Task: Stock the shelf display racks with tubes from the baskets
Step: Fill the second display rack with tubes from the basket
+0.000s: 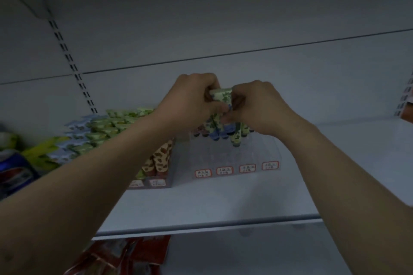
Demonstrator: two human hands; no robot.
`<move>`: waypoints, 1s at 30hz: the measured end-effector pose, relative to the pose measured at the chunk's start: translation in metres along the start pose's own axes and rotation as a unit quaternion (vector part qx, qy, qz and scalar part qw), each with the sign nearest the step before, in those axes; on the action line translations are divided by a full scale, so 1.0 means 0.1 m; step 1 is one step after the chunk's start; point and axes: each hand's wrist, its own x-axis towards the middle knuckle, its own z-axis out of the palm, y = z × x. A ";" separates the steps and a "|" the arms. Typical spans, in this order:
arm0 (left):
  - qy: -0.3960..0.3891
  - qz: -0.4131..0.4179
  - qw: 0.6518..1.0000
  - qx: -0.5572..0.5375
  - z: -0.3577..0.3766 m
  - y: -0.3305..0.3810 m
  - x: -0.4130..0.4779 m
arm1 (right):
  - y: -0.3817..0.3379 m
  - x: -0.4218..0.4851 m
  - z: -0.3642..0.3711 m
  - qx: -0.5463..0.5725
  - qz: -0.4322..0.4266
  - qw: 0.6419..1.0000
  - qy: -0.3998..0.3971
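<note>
Green leaf-print and blue-print tubes, held as a bundle of tubes (220,98), sit between both hands at mid-frame, above the back of a clear acrylic rack (234,156).

- Left hand (190,98): fingers curled round the upper part of the bundle, knuckles toward the camera, thumb side against the tubes.
- Right hand (261,107): fingers curled in, pinching the bundle from the other side. The two hands are almost touching across it.
- The bundle is tilted, with its crimped ends up between the hands and its capped ends down over the rack's rear rows. Cannot tell whether any caps are seated in the rack.
- Front rows of the clear rack show no tubes. Four red-bordered labels (224,170) run along its front edge; the text is too blurred to read.
- A second rack (154,182) stands just beside it on the left, packed with tubes: leopard-print tubes (161,158) nearest, green-print tubes (107,127) and pale blue tubes (78,125) further left.
- Both racks stand on a white shelf (223,198), with a slotted upright (67,56) in the back panel at left.
- A Pepsi can (15,174) is at the far left edge, blurred.
- Red packets (125,252) lie on the level below.
</note>
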 end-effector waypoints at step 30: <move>-0.056 -0.045 0.990 0.123 0.43 -0.34 0.01 | 0.35 0.00 0.25 -0.057 -0.001 0.998 0.036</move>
